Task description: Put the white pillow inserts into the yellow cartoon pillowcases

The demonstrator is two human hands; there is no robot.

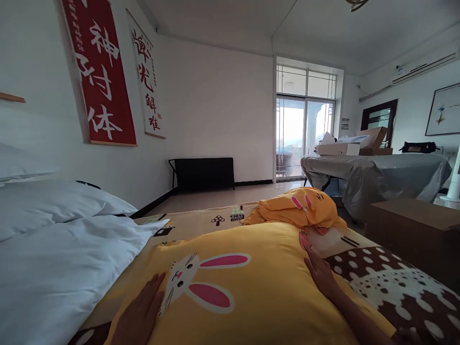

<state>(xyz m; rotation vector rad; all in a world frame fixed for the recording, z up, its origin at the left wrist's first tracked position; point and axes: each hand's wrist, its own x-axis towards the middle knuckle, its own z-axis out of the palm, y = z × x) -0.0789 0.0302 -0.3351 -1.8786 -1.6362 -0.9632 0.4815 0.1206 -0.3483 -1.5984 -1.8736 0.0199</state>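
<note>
A plump yellow pillow [266, 282] with a white rabbit print lies flat in front of me on a patterned bed cover [201, 224]. My left hand [142, 309] rests on its left side, palm down beside the rabbit's face, fingers extended. On the opposite side, my right hand [321, 270] lies along the pillow's right edge with its fingers stretched out toward the far corner. Neither hand grips the fabric. Just past the pillow is a crumpled orange-yellow cloth [294, 208] with a rabbit print.
White pillows [72, 258] are piled at the left. A cardboard box [413, 230] stands right of the bed, near a plastic-covered table [373, 167] bearing opened boxes [339, 148]. A black folded panel [204, 173] leans by the far wall. Scrolls [104, 81] hang at left.
</note>
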